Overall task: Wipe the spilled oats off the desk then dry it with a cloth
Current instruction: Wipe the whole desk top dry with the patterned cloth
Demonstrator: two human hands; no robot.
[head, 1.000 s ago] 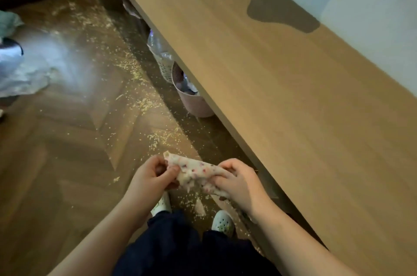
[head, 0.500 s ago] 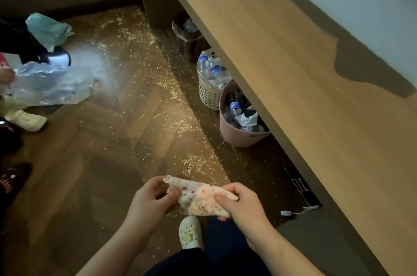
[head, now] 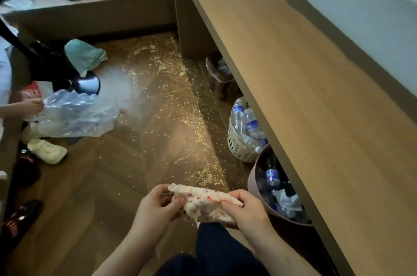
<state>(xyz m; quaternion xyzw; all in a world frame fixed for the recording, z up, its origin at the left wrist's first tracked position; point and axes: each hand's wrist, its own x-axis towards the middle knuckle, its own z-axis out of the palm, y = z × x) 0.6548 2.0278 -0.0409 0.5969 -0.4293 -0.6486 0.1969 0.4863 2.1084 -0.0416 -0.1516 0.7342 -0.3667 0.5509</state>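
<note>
Cloth (head: 203, 202) in left hand (head: 155, 207) and right hand (head: 246, 210), blue bottle labels (head: 270, 175) illegible

The person's left hand (head: 155, 205) and right hand (head: 244, 209) were bare. The left forearm (head: 126, 251) and right forearm (head: 277, 253) were bare too, uncovered all the way to the near edge of the view. Whether a sleeve was worn higher up could not be told. The fingers were rounded at the tips, and the nails were too blurred to describe. Between the forearms, at the near middle, the person wore dark navy trousers (head: 216, 251) of plain fabric. One leg showed as a broad dark shape with soft folds, and a second dark fold lay to its near left. The dim light hid seams and stitching.
</note>
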